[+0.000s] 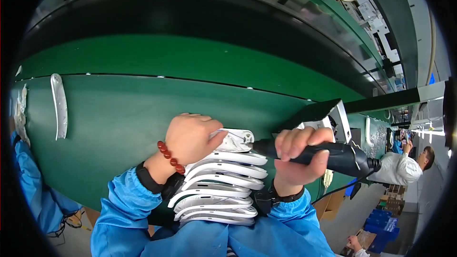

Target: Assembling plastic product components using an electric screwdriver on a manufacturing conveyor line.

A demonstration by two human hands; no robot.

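My left hand (194, 136) grips a white plastic shell piece (234, 140) and holds it on top of a stack of several similar white curved shells (220, 194) resting against my body. A red bead bracelet (170, 156) is on that wrist. My right hand (299, 154) is closed around a black electric screwdriver (333, 155), held sideways. Its tip touches the right edge of the held piece. Both sleeves are blue.
A green conveyor belt (143, 109) runs in front of me, with a long white plastic part (59, 105) lying at its left. A black box fixture (328, 114) stands to the right. A person in white (404, 166) works at far right near blue crates (381, 228).
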